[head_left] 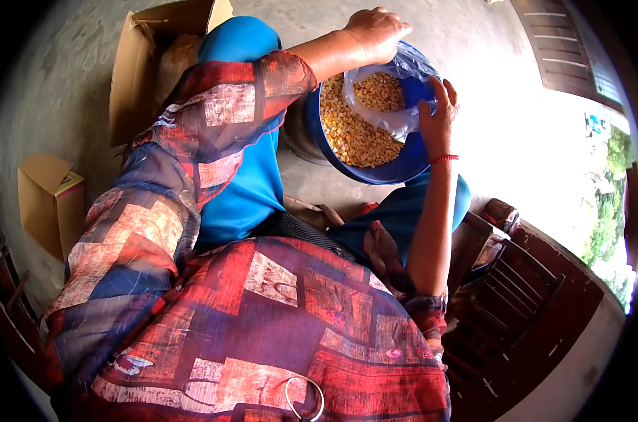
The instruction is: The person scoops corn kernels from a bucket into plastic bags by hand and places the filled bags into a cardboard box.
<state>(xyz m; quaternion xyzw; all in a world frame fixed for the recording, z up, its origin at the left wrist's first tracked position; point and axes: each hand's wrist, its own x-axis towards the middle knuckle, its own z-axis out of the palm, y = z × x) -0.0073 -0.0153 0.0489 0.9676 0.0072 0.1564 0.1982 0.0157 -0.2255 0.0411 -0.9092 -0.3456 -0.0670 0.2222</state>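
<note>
A blue bucket (371, 174) holds yellow corn kernels (354, 137). A clear plastic bag (396, 121) lies over part of the corn and reaches up to the bucket's far right rim. My left hand (378, 34) is above the far rim, fingers bunched together; what they pinch, if anything, is too small to name. At the right rim, my right hand (440, 116), with a red bracelet (444, 159) at its wrist, has its thumb and curled fingers on the plastic bag. The bag hides some of the kernels.
An open cardboard box (130, 88) stands at the upper left, with a smaller box (41, 211) below it. My knees in blue trousers (245, 183) flank the bucket's near side. Dark wooden furniture (519, 281) is at the lower right. Bright light falls on the floor at right.
</note>
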